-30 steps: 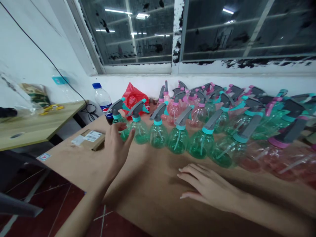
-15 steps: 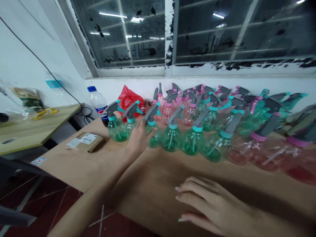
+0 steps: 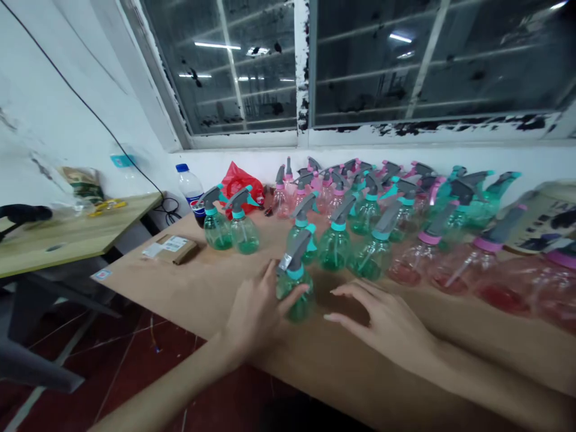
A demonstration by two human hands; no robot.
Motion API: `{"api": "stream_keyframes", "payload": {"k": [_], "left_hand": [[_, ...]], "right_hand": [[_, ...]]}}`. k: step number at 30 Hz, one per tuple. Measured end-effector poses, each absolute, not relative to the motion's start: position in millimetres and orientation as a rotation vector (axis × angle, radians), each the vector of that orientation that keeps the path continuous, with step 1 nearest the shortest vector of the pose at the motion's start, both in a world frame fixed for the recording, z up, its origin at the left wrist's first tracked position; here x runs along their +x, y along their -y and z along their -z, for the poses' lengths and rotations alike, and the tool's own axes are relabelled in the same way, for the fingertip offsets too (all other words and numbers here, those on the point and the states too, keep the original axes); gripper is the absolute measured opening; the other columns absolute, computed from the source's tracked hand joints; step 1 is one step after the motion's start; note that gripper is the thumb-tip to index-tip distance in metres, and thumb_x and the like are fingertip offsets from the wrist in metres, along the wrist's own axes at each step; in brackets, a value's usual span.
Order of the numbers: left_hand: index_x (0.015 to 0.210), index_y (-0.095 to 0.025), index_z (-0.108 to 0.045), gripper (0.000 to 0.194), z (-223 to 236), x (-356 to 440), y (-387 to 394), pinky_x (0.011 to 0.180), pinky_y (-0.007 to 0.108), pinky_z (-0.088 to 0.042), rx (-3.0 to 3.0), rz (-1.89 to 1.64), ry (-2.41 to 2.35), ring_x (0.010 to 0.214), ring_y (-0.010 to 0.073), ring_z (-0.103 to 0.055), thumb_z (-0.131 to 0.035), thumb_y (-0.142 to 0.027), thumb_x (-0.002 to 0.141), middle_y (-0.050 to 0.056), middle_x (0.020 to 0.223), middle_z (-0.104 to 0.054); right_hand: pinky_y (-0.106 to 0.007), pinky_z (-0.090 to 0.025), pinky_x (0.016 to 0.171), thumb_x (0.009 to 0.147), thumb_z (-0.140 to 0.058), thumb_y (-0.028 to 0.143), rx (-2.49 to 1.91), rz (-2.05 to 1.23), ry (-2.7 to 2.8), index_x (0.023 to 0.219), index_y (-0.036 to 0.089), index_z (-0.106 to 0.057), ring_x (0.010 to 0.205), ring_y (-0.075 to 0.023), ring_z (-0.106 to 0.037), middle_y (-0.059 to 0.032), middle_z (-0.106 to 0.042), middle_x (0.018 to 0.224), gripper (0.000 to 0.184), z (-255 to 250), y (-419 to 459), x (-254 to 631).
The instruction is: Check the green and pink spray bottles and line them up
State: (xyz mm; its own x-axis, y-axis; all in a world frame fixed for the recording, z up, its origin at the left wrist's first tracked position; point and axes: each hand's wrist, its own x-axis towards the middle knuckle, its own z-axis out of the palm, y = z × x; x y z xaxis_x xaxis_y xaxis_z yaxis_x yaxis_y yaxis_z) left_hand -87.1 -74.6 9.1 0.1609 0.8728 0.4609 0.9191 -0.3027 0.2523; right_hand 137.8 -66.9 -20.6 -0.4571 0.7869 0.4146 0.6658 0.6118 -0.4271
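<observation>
My left hand is closed around a green spray bottle with a grey trigger head and a turquoise collar. This bottle is in front of the row, with a little green liquid inside. Just to its right, my right hand has thumb and fingers apart and holds nothing. Behind the held bottle stand further green spray bottles, and two more green ones are set apart at the left. Pink spray bottles continue the row on the right.
A flat cardboard package lies at the table's left. Behind stand a cola bottle and a red plastic bag. More spray bottles crowd along the wall below the window. A wooden desk is on the left; a printed box sits at the far right.
My left hand moved from the leftmost bottles to another green spray bottle, took hold of it and drew it forward out of the row. My right hand is now beside that bottle.
</observation>
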Motion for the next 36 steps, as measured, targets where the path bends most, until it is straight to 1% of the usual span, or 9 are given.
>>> {"api": "stream_keyframes", "payload": {"k": [4, 9, 12, 17, 19, 23, 28, 32, 36], "left_hand": [[0.097, -0.014, -0.053, 0.045, -6.0, -38.0, 93.5, 0.061, 0.037, -0.053, -2.464, 0.762, 1.772, 0.074, 0.0254, -0.065, -0.049, -0.056, 0.083, 0.008, 0.089, -0.062], [0.097, -0.015, -0.055, 0.043, -8.5, 10.5, 87.0, 0.072, 0.043, -0.053, -2.662, 0.793, 1.708, 0.085, 0.0269, -0.062, -0.055, -0.054, 0.080, 0.008, 0.092, -0.060], [0.099, -0.016, -0.054, 0.044, -13.6, 32.3, 75.6, 0.081, 0.047, -0.050, -2.804, 0.876, 1.626, 0.094, 0.0279, -0.058, -0.060, -0.054, 0.076, 0.007, 0.097, -0.060], [0.120, -0.022, -0.045, 0.051, -22.9, 70.0, 54.1, 0.089, 0.042, -0.047, -3.183, 1.137, 1.352, 0.105, 0.0248, -0.054, -0.066, -0.037, 0.076, 0.008, 0.116, -0.055], [0.121, -0.023, -0.045, 0.050, -23.7, 86.2, 47.3, 0.087, 0.039, -0.049, -3.311, 1.208, 1.289, 0.102, 0.0231, -0.057, -0.066, -0.032, 0.077, 0.006, 0.114, -0.057], [0.111, -0.023, -0.051, 0.034, -18.5, 112.4, 39.4, 0.083, 0.037, -0.051, -3.466, 1.284, 1.232, 0.093, 0.0209, -0.061, -0.062, -0.028, 0.079, 0.004, 0.099, -0.062], [0.084, -0.022, -0.051, 0.009, -13.6, 123.8, 34.6, 0.071, 0.034, -0.053, -3.299, 1.371, 1.289, 0.074, 0.0187, -0.059, -0.051, -0.019, 0.075, 0.001, 0.078, -0.057], [0.078, -0.023, -0.048, 0.011, -15.3, 119.9, 27.9, 0.065, 0.031, -0.051, -3.245, 1.394, 1.293, 0.064, 0.0157, -0.055, -0.047, -0.016, 0.069, -0.001, 0.070, -0.052], [0.090, -0.024, -0.056, 0.023, -19.4, 112.8, 21.7, 0.049, 0.028, -0.045, -3.243, 1.359, 1.342, 0.050, 0.0147, -0.049, -0.045, -0.018, 0.070, -0.004, 0.058, -0.051]], "right_hand": [[-0.044, -0.051, 0.077, 0.071, -0.062, 0.055, -1.215, -0.296, 2.218, 0.117, 0.021, -0.049, 0.099, -0.0288, -0.060, -0.0092, -0.064, 0.109, 0.059, 28.7, 73.6, 153.7], [-0.046, -0.047, 0.084, 0.069, -0.066, 0.047, -1.248, -0.373, 2.114, 0.113, 0.022, -0.049, 0.106, -0.0286, -0.055, -0.0096, -0.060, 0.114, 0.053, 35.3, 80.5, 186.6], [-0.047, -0.045, 0.086, 0.070, -0.065, 0.051, -1.261, -0.355, 2.087, 0.114, 0.021, -0.047, 0.108, -0.0288, -0.053, -0.0107, -0.059, 0.115, 0.057, 34.9, 83.8, 209.8], [-0.049, -0.039, 0.092, 0.069, -0.065, 0.056, -1.202, -0.336, 2.116, 0.111, 0.019, -0.049, 0.109, -0.0280, -0.053, -0.0110, -0.060, 0.110, 0.059, 32.3, 88.4, 239.6], [-0.049, -0.038, 0.093, 0.068, -0.066, 0.056, -1.193, -0.332, 2.102, 0.111, 0.019, -0.051, 0.108, -0.0275, -0.053, -0.0100, -0.060, 0.108, 0.059, 31.8, 88.9, 248.2], [-0.046, -0.040, 0.091, 0.064, -0.070, 0.056, -1.202, -0.354, 2.063, 0.110, 0.019, -0.052, 0.104, -0.0259, -0.055, -0.0088, -0.060, 0.106, 0.061, 31.6, 87.5, 261.7], [-0.042, -0.046, 0.086, 0.064, -0.067, 0.060, -1.168, -0.408, 2.101, 0.112, 0.016, -0.049, 0.101, -0.0253, -0.055, -0.0115, -0.059, 0.108, 0.068, 37.0, 82.6, 276.7], [-0.044, -0.041, 0.097, 0.070, -0.062, 0.060, -1.124, -0.412, 2.229, 0.127, 0.016, -0.041, 0.118, -0.0253, -0.047, -0.0134, -0.053, 0.125, 0.075, 52.8, 74.4, 299.8], [-0.047, -0.038, 0.100, 0.078, -0.057, 0.054, -1.202, -0.281, 2.275, 0.129, 0.017, -0.041, 0.124, -0.0246, -0.042, -0.0137, -0.049, 0.131, 0.065, 74.1, 66.3, 327.9]]}}
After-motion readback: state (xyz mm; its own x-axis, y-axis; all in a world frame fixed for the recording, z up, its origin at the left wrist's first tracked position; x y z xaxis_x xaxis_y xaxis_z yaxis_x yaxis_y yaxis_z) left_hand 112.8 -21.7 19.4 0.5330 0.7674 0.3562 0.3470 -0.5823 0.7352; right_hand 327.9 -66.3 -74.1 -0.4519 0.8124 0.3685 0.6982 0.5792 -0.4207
